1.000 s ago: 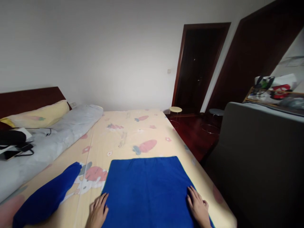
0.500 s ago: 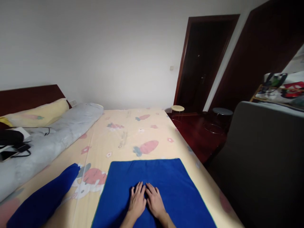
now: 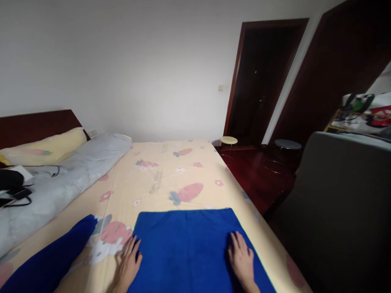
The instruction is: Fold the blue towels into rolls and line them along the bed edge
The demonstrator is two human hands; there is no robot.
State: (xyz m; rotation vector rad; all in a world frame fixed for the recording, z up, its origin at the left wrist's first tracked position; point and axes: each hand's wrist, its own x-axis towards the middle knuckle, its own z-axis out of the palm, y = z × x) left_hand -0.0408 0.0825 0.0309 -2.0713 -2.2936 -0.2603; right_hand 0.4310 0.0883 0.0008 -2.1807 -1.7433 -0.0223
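A blue cloth (image 3: 186,244) with a thin green edge lies spread out on the bed, close to me. At the cloth's left edge is my left hand (image 3: 129,262), fingers apart, partly over the cloth and partly over the sheet. My right hand (image 3: 242,258) rests near the right edge with its fingers stretched out on the cloth. Neither hand holds anything. Further left, a second blue cloth (image 3: 56,258) lies bunched into a long narrow shape.
The bed's sheet (image 3: 177,175) has a carrot print. A grey quilt (image 3: 70,175), a yellow pillow (image 3: 49,147) and black cabled items (image 3: 18,191) lie at left. Two stools (image 3: 228,140) stand beyond the bed. A dark grey panel (image 3: 339,203) rises at right.
My hands have moved apart from the middle of the cloth, the left to its left edge and the right toward its right edge. The view has shifted slightly.
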